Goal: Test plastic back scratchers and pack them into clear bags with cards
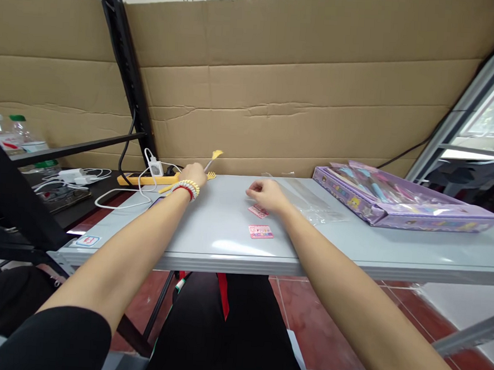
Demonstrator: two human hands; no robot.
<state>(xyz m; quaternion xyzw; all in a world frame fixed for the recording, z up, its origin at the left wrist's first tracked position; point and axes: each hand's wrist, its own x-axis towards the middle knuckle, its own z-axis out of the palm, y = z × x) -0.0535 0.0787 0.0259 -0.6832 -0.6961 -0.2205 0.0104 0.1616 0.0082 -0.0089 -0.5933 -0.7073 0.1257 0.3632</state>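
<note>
My left hand [194, 174], with beaded bracelets at its wrist, is closed at the back left of the table. From it sticks up a thin utensil with a yellow tip [217, 154]; its exact kind is unclear. A yellow fork-like end [211, 175] shows just beside the fingers. My right hand [268, 194] hovers near the table's middle, fingers curled into a pinch; whether anything is in them is hidden. Just below that hand lies a small pink printed card [258, 211]. Closer to me is a second pink card [261, 232]. Clear plastic bags [313, 203] lie right of the right hand.
At the right stands a purple printed box [432, 223] holding wrapped pen-like items [372, 184]. White cables [123, 190] and a yellow power strip [147, 180] lie at the left, by a black metal post [127, 60]. Cardboard [278, 86] walls off the table's back.
</note>
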